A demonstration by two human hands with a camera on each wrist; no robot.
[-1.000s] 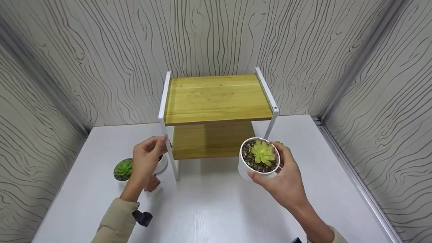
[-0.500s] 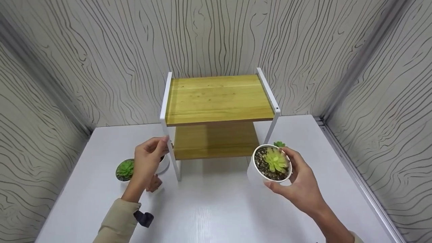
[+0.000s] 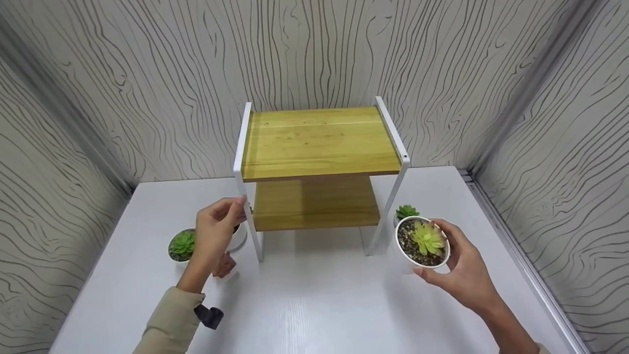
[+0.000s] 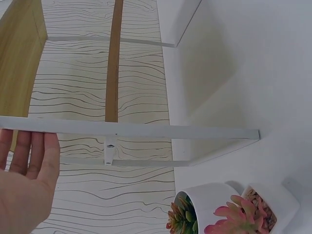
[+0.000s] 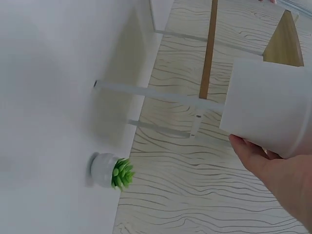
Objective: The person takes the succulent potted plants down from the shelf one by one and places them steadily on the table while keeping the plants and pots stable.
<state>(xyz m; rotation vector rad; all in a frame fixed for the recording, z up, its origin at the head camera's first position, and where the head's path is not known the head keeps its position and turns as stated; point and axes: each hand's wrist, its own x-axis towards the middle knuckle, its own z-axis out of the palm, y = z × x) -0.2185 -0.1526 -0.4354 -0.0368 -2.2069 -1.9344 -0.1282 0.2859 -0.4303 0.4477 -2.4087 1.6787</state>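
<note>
My right hand holds a white pot with a pale yellow-green succulent and dark gravel, raised off the table to the right of a two-tier shelf. Thumb and fingers wrap its side. At the shelf's left, my left hand has its fingers curled at the white upright, fingertips going behind it in the left wrist view. Both wooden boards of the shelf are bare.
Under my left forearm stand a potted green succulent, a reddish succulent in a white pot and another white pot. A small green succulent sits right of the shelf. Patterned walls enclose the white table.
My right hand has carried the potted succulent rightward and slightly toward me, away from the shelf's right leg, uncovering the small green plant behind. My left hand stays at the left upright.
</note>
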